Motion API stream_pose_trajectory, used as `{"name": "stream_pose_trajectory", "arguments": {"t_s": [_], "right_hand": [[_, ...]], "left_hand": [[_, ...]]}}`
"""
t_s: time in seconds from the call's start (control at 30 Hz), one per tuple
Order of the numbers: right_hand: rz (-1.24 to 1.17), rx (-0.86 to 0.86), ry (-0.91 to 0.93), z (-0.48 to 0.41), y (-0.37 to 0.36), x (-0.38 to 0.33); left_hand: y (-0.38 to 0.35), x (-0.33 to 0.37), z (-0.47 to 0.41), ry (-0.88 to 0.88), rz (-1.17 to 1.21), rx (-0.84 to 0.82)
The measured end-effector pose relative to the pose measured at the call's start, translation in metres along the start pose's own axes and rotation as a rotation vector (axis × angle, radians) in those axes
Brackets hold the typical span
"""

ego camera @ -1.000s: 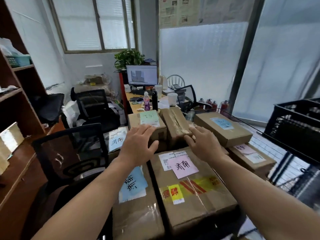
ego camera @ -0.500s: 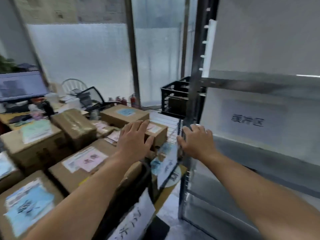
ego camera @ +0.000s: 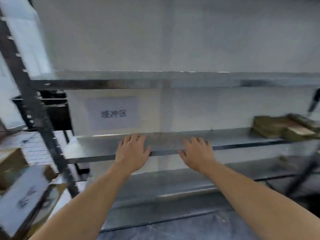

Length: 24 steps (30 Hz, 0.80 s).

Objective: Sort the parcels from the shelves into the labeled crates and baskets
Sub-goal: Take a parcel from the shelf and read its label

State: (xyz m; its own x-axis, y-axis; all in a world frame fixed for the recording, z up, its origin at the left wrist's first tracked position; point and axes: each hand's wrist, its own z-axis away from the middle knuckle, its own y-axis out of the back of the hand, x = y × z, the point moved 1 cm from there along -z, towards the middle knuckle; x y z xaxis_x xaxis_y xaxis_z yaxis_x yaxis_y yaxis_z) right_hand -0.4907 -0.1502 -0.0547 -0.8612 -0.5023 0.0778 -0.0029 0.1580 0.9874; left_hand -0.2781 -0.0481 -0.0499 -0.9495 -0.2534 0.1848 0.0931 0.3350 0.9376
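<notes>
Head view is now facing the grey metal shelf rack [ego camera: 97, 144]; a moment ago it was looking over the brown cardboard boxes with paper labels [ego camera: 10, 161], which are now sliding off to the lower left. The left hand [ego camera: 132, 153] and the right hand [ego camera: 197, 151] are both reaching over the middle shelf edge with fingers spread wide, holding nothing. The flat brown cardboard parcels [ego camera: 277, 126] are lying at the far right of this same shelf, well apart from the right hand. I am judging that a new pickup is beginning, so the hands are needing to go rightwards
</notes>
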Motion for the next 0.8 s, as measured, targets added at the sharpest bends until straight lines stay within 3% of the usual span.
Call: {"name": "stream_pose_trajectory", "arguments": {"t_s": [0.17,0.43,0.8], "right_hand": [[0.037,-0.041,-0.177,0.03,-0.016,0.112],[-0.002,-0.053,-0.348,0.05,-0.03,0.213],[-0.037,-0.136,-0.506,-0.028,-0.067,0.341]], "left_hand": [[-0.048,0.109,-0.032,-0.153,0.055,-0.088],[-0.103,0.22,-0.075,-0.343,0.079,-0.204],[-0.192,0.34,-0.199,-0.482,0.089,-0.333]]}}
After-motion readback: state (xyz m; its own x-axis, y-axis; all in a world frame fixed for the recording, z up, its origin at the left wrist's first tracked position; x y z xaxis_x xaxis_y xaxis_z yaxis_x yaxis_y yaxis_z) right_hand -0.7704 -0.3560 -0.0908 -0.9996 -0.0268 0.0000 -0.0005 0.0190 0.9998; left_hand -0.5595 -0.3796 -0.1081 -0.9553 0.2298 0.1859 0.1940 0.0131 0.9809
